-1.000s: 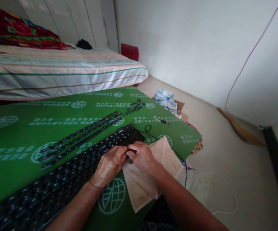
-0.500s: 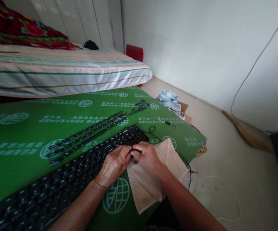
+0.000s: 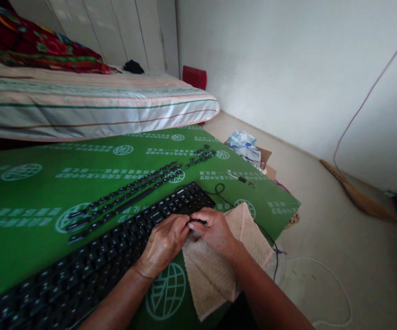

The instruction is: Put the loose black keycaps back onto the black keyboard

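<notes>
A black keyboard (image 3: 116, 245) lies slantwise across the green board, with bare sockets along its near side. At its right end my left hand (image 3: 166, 238) and my right hand (image 3: 215, 229) meet fingertip to fingertip. Both are closed in a pinch on a small black keycap (image 3: 201, 222), mostly covered by the fingers. Under my right hand and wrist spreads a beige cloth (image 3: 212, 284). Beyond the keyboard, loose black keycaps (image 3: 126, 192) stand in rows, and a smaller group of keycaps (image 3: 203, 156) lies farther right.
The green board (image 3: 29, 192) serves as the tabletop. A pen (image 3: 242, 178) and the keyboard's black cable (image 3: 220, 189) lie on its right part. Behind are a bed (image 3: 98, 105) and a box with blue plastic (image 3: 242, 144). A broom (image 3: 359, 195) rests on the floor.
The view has shifted slightly. My hands stay together over the cloth, their fingers shifting a little around the keycap, which shows less now.
</notes>
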`<state>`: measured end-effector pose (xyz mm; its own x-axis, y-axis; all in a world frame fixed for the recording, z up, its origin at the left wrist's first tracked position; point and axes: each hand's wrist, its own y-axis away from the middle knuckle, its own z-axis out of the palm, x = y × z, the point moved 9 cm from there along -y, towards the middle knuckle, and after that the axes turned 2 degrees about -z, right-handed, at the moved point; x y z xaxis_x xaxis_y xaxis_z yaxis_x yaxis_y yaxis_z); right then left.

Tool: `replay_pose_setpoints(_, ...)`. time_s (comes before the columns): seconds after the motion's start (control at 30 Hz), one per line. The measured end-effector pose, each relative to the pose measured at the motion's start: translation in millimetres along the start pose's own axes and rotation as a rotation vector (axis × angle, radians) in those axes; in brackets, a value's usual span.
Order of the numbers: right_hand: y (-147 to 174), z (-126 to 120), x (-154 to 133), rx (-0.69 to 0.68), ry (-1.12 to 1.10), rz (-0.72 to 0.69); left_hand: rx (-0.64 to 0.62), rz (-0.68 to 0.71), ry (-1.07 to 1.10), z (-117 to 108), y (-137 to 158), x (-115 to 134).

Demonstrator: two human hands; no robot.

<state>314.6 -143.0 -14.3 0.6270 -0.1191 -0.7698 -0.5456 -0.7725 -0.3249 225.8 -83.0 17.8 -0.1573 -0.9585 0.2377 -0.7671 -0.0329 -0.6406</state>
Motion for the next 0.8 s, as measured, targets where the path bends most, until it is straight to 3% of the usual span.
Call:
replay_pose_setpoints(0.47,5,0,3,-0.025,-0.128,-0.003,-0.026,-0.008,0.023,-1,1,7)
replay_pose_setpoints(0.8,9,-1,3,-0.05,-0.133,-0.017,-0.123,-0.026,0.009,9,5,7)
